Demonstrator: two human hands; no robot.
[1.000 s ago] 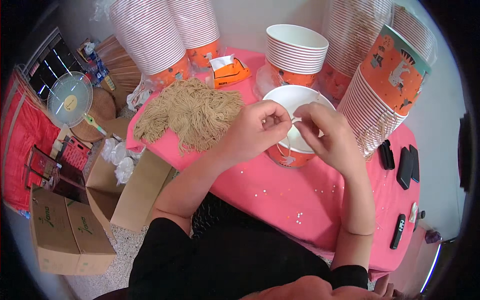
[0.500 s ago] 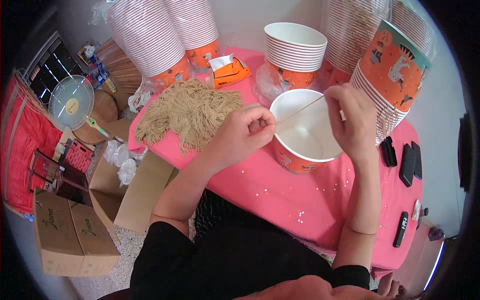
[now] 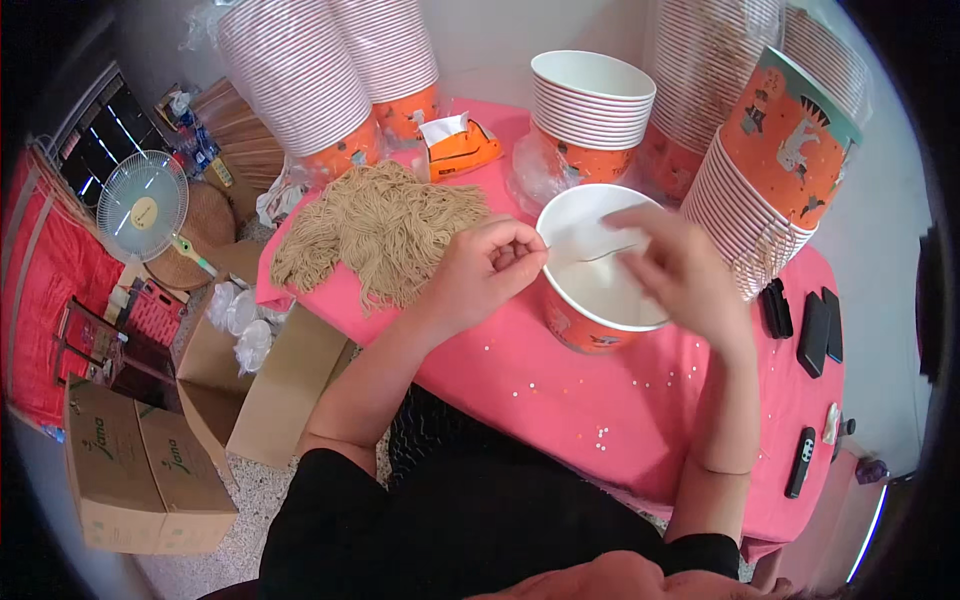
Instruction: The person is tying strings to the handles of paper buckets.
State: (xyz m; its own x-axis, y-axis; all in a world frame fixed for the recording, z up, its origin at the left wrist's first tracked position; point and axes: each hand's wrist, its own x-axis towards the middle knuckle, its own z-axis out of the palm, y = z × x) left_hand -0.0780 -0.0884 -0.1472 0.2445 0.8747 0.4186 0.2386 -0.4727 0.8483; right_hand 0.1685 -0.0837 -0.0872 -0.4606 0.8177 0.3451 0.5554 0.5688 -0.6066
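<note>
My left hand [image 3: 492, 268] is closed in a pinch on one end of a short beige string [image 3: 600, 256], left of the white-lined paper bucket [image 3: 572, 305]. Slack and slightly curved, the string stretches across the bucket's mouth toward my right hand [image 3: 690, 275]. That hand is blurred over the bucket's right rim, its fingers apart and apparently off the string. Orange printed paper covers the bucket's outside, and it stands upright. A heap of tan strings [image 3: 385, 230] lies on the pink cloth, left of my left hand.
Bucket stacks stand at the back left [image 3: 295, 85], back middle [image 3: 590, 105] and right [image 3: 770, 170], the right one leaning. An orange tissue pack [image 3: 463, 150] sits behind the strings. Phones [image 3: 815, 335] and a remote [image 3: 800, 462] lie at right. Open cardboard box [image 3: 290, 390] on the floor.
My right hand has opened and dropped a little, its fingers spreading off the string. The string went from taut to slack. My left hand keeps its pinch nearly in place.
</note>
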